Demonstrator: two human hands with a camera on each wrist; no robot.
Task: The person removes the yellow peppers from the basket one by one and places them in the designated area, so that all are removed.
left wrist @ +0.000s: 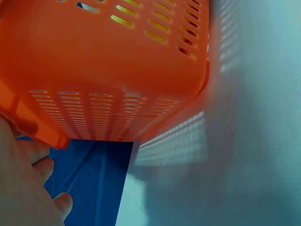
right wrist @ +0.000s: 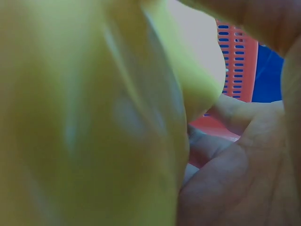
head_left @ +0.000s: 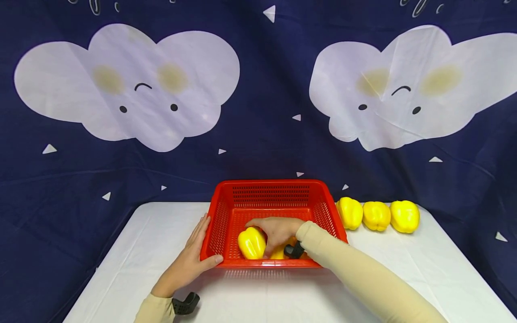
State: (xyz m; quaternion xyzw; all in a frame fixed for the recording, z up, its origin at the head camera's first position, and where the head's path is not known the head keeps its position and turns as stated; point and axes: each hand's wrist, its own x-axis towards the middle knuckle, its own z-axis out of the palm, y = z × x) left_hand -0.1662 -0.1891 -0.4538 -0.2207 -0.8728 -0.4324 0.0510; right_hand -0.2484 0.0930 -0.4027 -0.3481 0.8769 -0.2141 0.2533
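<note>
A red plastic basket (head_left: 271, 264) with slotted walls stands on the white table. Inside it, my right hand (head_left: 278, 229) grips a yellow bell pepper (head_left: 251, 243) near the front wall, fingers over its top and thumb at its side. Partly hidden under that hand lies another yellow bell pepper (head_left: 278, 254). From the right wrist, a yellow bell pepper (right wrist: 84, 122) fills the near left, with the gripped one behind it by the fingers. My left hand (head_left: 189, 258) rests at the basket's front left corner, fingers straight along the side and thumb on the front rim.
Three yellow bell peppers stand in a row right of the basket: one beside its wall (head_left: 350, 213), a middle one (head_left: 377, 216) and an outer one (head_left: 405, 216). A dark blue cloth (head_left: 266, 157) with clouds hangs behind the white table (head_left: 250, 300).
</note>
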